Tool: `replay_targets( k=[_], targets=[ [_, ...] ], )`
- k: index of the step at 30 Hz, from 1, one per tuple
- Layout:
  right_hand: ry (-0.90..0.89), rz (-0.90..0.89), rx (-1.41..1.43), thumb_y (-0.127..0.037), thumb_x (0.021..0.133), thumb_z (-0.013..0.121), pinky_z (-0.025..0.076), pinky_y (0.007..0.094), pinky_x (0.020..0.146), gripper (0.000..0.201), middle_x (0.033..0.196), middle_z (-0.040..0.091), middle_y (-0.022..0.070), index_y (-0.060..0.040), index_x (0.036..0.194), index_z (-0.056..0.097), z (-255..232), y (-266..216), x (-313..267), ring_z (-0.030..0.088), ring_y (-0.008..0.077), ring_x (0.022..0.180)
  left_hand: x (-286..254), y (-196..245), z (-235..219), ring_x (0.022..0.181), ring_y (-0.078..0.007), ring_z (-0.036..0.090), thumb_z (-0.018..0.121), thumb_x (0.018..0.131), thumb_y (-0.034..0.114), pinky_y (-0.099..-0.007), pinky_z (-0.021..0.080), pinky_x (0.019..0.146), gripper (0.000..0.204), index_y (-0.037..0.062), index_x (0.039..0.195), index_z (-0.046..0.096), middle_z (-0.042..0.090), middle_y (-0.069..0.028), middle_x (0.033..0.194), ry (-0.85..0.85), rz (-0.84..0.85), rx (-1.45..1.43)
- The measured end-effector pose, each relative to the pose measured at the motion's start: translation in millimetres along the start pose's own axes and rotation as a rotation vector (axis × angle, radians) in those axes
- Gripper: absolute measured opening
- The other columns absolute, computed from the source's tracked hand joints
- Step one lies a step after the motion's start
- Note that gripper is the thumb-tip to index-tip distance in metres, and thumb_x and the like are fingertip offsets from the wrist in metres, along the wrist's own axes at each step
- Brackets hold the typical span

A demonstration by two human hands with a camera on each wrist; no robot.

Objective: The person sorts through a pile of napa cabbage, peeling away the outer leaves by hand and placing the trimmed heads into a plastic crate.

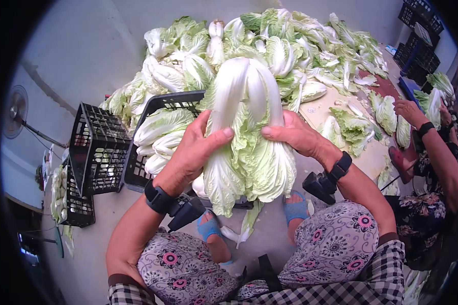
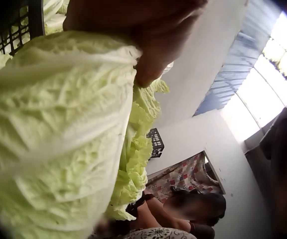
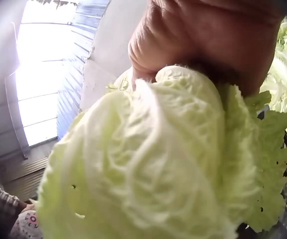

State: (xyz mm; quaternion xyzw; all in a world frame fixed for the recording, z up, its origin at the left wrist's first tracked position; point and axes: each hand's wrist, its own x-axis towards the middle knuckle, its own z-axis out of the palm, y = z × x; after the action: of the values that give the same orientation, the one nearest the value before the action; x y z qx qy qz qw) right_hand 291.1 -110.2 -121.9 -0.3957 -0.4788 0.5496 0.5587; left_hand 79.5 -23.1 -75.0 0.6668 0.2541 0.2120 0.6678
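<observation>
A large napa cabbage (image 1: 226, 96) is held up in front of the person, white stem end at the top and pale green leaves hanging below. My left hand (image 1: 196, 142) grips its left side, thumb laid across the front. On the other side my right hand (image 1: 303, 134) holds it likewise, with the thumb pointing inward. Most of the fingers are hidden behind the cabbage. In the left wrist view a broad ribbed leaf (image 2: 59, 134) fills much of the picture; the right wrist view shows crinkled leaves (image 3: 148, 154) below the palm.
A black crate (image 1: 130, 165) with cabbages in it stands behind and left of the held cabbage. More black crates (image 1: 99, 150) lean farther left near a fan (image 1: 18, 109). A big cabbage heap (image 1: 280, 56) lies against the wall. Another person's arm (image 1: 445, 157) is at right.
</observation>
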Motion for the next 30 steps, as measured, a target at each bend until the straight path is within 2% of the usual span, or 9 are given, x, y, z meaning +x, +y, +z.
replay_targets(
  k=[4,5,8,12,13,17,18,19,30],
  targets=[
    [0.092,-0.029,-0.001,-0.015,0.082,0.068,0.049,0.0311,0.088,0.050,0.114,0.060,0.0102,0.0022,0.124,0.048,-12.4,10.3,1.9,0.060,0.0163,0.098,-2.7,10.5,-7.4,0.122,-0.0215,0.044,0.067,0.082,0.034,-0.0355,0.033,0.104,0.075,-0.0001,0.138,0.031,0.045,-0.0164,0.133,-0.095,0.079,0.048],
    [0.112,-0.041,0.048,-0.015,0.082,0.068,0.049,0.0310,0.088,0.049,0.114,0.060,0.0102,0.0022,0.124,0.048,-17.6,13.4,2.3,0.060,0.0162,0.099,-2.4,7.3,-3.8,0.127,-0.0239,0.039,0.063,0.080,0.049,-0.0353,0.030,0.106,0.086,-0.0006,0.140,0.027,0.041,-0.0166,0.136,-0.106,0.143,0.074],
    [0.245,-0.067,0.162,-0.012,0.083,0.066,0.050,0.0313,0.086,0.043,0.110,0.060,0.0097,0.0019,0.121,0.050,-28.2,12.4,-2.9,0.061,0.0170,0.097,-6.2,7.4,-4.9,0.128,-0.0258,0.038,0.063,0.080,0.049,-0.0368,0.028,0.107,0.087,0.0016,0.143,0.024,0.039,-0.0175,0.138,-0.078,0.109,0.184],
    [0.427,-0.132,0.247,-0.008,0.084,0.063,0.052,0.0329,0.083,0.040,0.106,0.061,0.0103,0.0018,0.120,0.049,-52.2,14.1,-12.0,0.063,0.0188,0.093,-5.7,-8.0,-19.2,0.121,-0.0227,0.045,0.063,0.082,0.048,-0.0358,0.038,0.098,0.078,0.0040,0.139,0.033,0.043,-0.0148,0.135,-0.088,-0.098,0.215],
    [0.469,-0.151,0.246,-0.008,0.084,0.063,0.053,0.0333,0.083,0.040,0.106,0.061,0.0106,0.0018,0.120,0.049,-62.8,16.7,-15.4,0.063,0.0190,0.093,-6.4,-10.4,-21.8,0.114,-0.0199,0.051,0.062,0.084,0.044,-0.0319,0.043,0.092,0.068,0.0026,0.134,0.039,0.048,-0.0131,0.129,-0.098,-0.092,0.190],
    [0.662,-0.192,0.283,-0.006,0.084,0.062,0.054,0.0360,0.081,0.039,0.105,0.061,0.0132,0.0022,0.120,0.048,-95.9,28.7,-25.5,0.063,0.0230,0.093,-8.4,-13.2,-28.5,0.107,-0.0175,0.056,0.061,0.088,0.036,-0.0288,0.048,0.087,0.056,0.0027,0.130,0.044,0.054,-0.0112,0.122,-0.159,-0.132,0.129],
    [0.704,-0.195,0.307,-0.006,0.084,0.062,0.054,0.0364,0.081,0.040,0.106,0.061,0.0136,0.0023,0.120,0.048,-104.1,33.8,-28.0,0.063,0.0239,0.093,-8.5,-13.3,-28.7,0.106,-0.0173,0.056,0.061,0.088,0.035,-0.0289,0.048,0.087,0.055,0.0028,0.130,0.044,0.055,-0.0111,0.122,-0.161,-0.134,0.127],
    [0.768,-0.181,0.304,-0.006,0.086,0.060,0.053,0.0428,0.087,0.042,0.112,0.059,0.0175,0.0032,0.124,0.044,-109.7,38.7,-30.0,0.062,0.0301,0.099,-8.7,-13.6,-29.3,0.106,-0.0172,0.056,0.061,0.088,0.035,-0.0290,0.048,0.087,0.055,0.0028,0.129,0.045,0.055,-0.0110,0.121,-0.162,-0.138,0.126],
    [0.958,-0.056,0.427,-0.001,0.083,0.060,0.056,0.0466,0.079,0.039,0.106,0.061,0.0215,0.0095,0.118,0.047,-143.9,67.3,-61.5,0.064,0.0336,0.092,-6.7,-16.0,-31.3,0.103,-0.0168,0.058,0.061,0.088,0.035,-0.0296,0.048,0.086,0.052,0.0035,0.127,0.047,0.057,-0.0099,0.118,-0.171,-0.168,0.117]
  ],
)
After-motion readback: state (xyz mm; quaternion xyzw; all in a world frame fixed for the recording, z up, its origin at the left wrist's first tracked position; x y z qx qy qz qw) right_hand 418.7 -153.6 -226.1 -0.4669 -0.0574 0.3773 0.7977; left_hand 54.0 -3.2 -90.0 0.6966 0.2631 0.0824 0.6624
